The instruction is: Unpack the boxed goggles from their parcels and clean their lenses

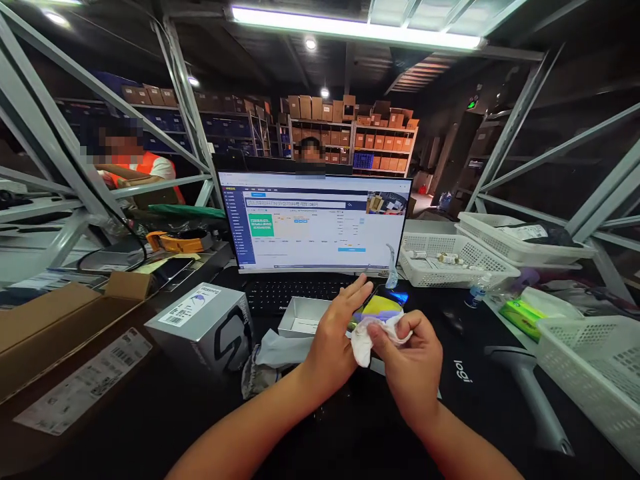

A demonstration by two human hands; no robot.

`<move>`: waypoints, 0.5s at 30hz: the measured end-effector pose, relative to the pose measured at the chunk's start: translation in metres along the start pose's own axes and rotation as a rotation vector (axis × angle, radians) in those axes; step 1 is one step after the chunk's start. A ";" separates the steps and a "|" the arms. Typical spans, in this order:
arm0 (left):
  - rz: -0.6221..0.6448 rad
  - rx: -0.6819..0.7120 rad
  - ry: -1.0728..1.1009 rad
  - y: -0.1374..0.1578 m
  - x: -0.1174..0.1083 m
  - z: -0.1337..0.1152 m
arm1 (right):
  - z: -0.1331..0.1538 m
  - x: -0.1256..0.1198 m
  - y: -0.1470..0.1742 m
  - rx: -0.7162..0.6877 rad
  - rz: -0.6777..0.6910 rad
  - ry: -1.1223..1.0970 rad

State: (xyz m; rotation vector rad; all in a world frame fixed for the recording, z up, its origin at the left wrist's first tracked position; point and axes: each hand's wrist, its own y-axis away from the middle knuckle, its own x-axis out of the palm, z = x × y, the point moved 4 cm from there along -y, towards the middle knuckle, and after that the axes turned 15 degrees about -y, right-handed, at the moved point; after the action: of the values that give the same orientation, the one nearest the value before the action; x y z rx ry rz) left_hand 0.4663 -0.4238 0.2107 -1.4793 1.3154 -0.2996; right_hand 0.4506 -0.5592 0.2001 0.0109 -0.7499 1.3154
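What look like sunglasses (383,307), with a glossy, mirror-like lens reflecting yellow, blue and purple, are held up in front of the monitor. My left hand (333,330) grips their left side, its fingers stretched along the edge. A pale blue curved piece (391,270), apparently a temple arm, sticks up behind the lens. My right hand (415,360) pinches a crumpled white cloth (364,343) against the lens's near edge. Beyond my left hand an open light-grey box (295,319) lies by the keyboard (273,293). A pale pouch or wrapping (265,373) is beside my left wrist.
A silver product box (200,327) and an open cardboard carton (55,320) stand left. Right are a barcode scanner (533,393), a green tissue pack (525,313), a small bottle (477,291) and white baskets (460,263). The monitor (315,227) stands ahead; two people are beyond.
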 end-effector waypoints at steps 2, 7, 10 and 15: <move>0.069 -0.005 -0.017 -0.003 0.002 0.000 | 0.004 -0.003 -0.011 0.108 0.002 -0.117; 0.277 0.061 -0.103 -0.009 0.002 0.000 | 0.013 -0.017 -0.043 0.251 -0.011 -0.305; 0.345 0.062 -0.167 -0.013 -0.006 0.003 | 0.013 -0.028 -0.062 0.284 0.059 -0.246; 0.229 0.012 -0.216 -0.027 -0.030 0.016 | 0.052 -0.083 -0.092 -0.101 -0.080 0.326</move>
State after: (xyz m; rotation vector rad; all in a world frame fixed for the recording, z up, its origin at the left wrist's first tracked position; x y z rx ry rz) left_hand 0.4828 -0.3960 0.2400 -1.2968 1.2886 0.0015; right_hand 0.5005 -0.6788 0.2354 -0.2468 -0.5309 1.1657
